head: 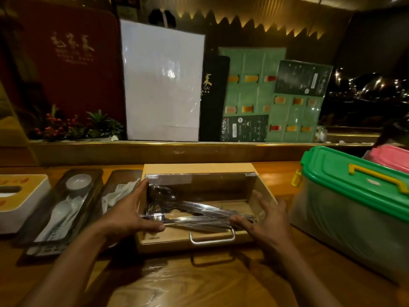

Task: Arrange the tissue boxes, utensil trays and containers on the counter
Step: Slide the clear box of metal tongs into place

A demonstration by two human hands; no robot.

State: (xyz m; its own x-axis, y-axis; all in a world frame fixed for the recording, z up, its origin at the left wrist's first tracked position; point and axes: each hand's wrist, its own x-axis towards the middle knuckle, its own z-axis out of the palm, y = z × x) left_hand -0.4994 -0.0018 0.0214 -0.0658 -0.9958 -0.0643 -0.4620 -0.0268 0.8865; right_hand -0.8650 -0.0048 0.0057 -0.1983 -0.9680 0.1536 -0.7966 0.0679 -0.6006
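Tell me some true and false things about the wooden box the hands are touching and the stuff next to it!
1. Both hands, left hand and right hand, are on the wooden box. True.
2. The box holds metal utensils. True.
3. The container beside it has a blue lid. False: its lid is green with a yellow handle.
4. The tissue box sits right of the wooden box. False: it is far left, beyond two dark trays.

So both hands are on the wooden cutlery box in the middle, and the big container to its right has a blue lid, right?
Not quite. The head view shows the container's lid is green, with a yellow handle, not blue. The rest holds: the left hand and right hand are on the sides of the wooden cutlery box, and the container stands to its right.
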